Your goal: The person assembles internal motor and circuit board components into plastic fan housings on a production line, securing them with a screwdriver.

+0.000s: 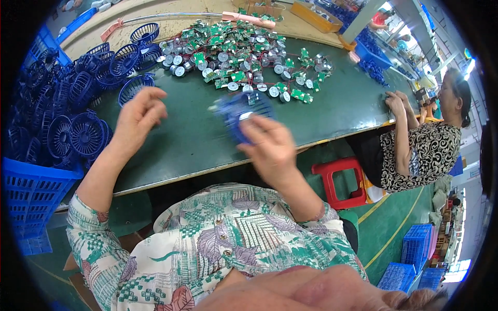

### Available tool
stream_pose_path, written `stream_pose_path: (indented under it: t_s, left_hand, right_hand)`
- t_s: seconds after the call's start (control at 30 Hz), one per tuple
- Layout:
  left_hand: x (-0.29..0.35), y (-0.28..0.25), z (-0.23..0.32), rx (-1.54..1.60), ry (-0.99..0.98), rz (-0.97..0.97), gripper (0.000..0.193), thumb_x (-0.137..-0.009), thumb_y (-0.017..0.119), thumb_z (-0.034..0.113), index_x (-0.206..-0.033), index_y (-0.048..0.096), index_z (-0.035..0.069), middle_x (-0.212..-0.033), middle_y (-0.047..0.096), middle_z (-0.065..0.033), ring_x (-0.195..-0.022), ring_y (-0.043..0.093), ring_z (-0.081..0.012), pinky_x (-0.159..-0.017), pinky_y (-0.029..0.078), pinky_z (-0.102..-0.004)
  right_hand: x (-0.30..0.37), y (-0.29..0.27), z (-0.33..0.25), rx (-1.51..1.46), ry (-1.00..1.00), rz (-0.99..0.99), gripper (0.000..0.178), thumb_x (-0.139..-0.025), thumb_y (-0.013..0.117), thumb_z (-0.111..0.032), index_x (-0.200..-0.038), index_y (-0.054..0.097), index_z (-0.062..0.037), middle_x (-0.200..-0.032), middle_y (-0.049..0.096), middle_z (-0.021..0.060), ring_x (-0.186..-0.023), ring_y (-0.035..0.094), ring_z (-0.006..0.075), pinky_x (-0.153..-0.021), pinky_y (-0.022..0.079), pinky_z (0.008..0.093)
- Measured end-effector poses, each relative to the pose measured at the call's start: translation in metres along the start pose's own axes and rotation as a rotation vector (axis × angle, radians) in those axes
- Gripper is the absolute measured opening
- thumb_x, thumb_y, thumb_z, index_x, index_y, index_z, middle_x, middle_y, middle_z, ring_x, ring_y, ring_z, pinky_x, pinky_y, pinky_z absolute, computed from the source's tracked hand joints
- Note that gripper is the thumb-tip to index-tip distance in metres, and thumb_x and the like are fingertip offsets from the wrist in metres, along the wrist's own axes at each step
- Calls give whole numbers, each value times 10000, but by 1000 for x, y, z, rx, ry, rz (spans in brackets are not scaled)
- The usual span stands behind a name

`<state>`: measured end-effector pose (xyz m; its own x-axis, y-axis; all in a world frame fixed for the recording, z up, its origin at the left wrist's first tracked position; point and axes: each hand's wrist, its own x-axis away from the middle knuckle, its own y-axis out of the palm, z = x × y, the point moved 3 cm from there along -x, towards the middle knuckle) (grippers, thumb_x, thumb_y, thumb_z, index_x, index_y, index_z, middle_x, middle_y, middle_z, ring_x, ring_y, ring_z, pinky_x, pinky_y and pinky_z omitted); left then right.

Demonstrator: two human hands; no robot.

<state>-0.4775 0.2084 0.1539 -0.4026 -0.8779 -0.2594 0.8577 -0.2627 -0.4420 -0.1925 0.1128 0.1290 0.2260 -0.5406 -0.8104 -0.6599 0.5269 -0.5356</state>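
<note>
My right hand (272, 150) grips a round blue slatted plastic fan housing (236, 111) above the green tabletop. Motion blurs the housing; a silvery round part and a bit of green circuit board show at it. My left hand (139, 122) hovers over the left side of the table, fingers loosely bent and apart, with nothing visible in them. Just beyond it lies another blue slatted housing (130, 89). Past my right hand spreads a heap of small silver motors wired to green circuit boards (228, 54).
Blue housings pile up at the left, over a blue crate (36, 192). A pink-ended rod (249, 20) lies behind the heap. A red stool (340, 181) stands by the table's near edge. At right a co-worker in a patterned top (425, 155) sits with hands on the table.
</note>
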Motion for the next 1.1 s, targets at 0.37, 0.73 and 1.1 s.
stream_pose_path:
  t_s: [0.37,0.73,1.1]
  left_hand:
    - [-11,-17,7,-932,161,145,192,-853,661,222,-850,631,32,-840,642,-129,-852,624,-329,-748,486,-427]
    - [0,-7,23,-691,354,232,141,-849,617,70,-983,620,23,-1080,619,-146,-1027,581,-339,-855,483,-396]
    - [7,-9,19,-656,38,-28,307,-881,639,281,-1049,626,24,-1227,560,-165,-1159,519,-345,-968,430,-421]
  right_hand:
    - [2,-131,181,821,362,-19,305,-837,707,-196,-1105,687,-53,-1151,624,155,-1052,579,336,-911,460,423]
    - [-68,-45,207,380,447,-272,170,-828,664,-193,-905,724,-53,-960,672,146,-952,611,340,-838,483,428]
    - [-86,-49,173,-137,366,171,112,-941,596,-82,-912,616,24,-798,628,40,-756,585,102,-689,466,245]
